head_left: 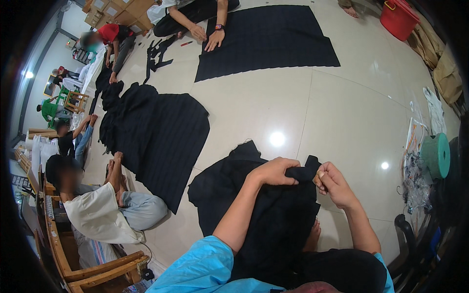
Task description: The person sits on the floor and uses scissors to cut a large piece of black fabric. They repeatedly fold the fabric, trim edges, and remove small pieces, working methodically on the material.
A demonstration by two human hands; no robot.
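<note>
A large piece of black cloth (220, 188) lies bunched over my lap and spreads onto the tiled floor in front of me. My left hand (276, 172) is closed round a narrow folded part of this cloth, thumb along its lower side. A short end of the fold (310, 165) sticks up between my two hands. At its right edge, my right hand (334, 184) pinches the cloth between thumb and bent fingers. Whether the fingertips also hold something small is hidden.
On the left, another wide black cloth (161, 129) covers the floor, with seated people beside it. A person's hands press a flat black panel (268, 41) at the top. A red bucket (398, 19), a green round container (436, 156) and clear plastic (417, 188) stand right.
</note>
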